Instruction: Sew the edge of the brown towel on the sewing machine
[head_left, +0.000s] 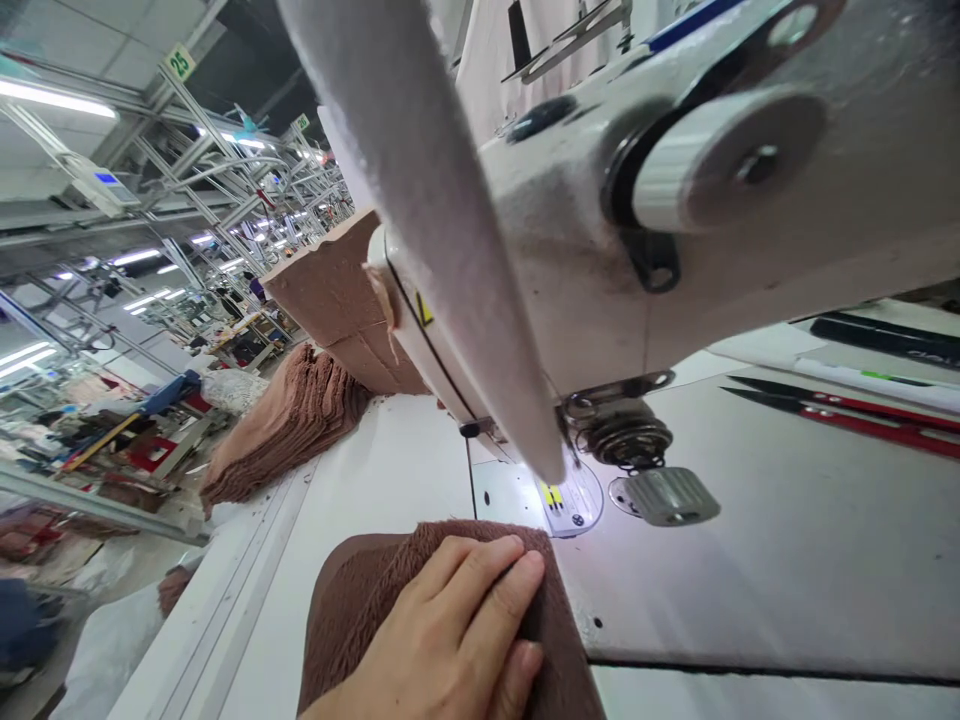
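My left hand (450,630) reaches in from the bottom edge, back of the hand up. Its fingers are bent and close together, gripping a brown plush fabric piece (360,590) with a fuzzy edge, which lies on the white sewing table. The piece's far corner is just short of the lit needle plate (574,505) of a sewing machine (555,270). A blurred white tapered bar (465,230) crosses in front of the machine head and hides the needle area. My right hand is out of view.
A stack of brown fabric pieces (289,425) lies at the left, beside a brown panel (345,310) behind the machine head. Red-handled thread snips (862,410) and a black object (892,340) lie at the right. A metal tension assembly (626,435) juts from the machine.
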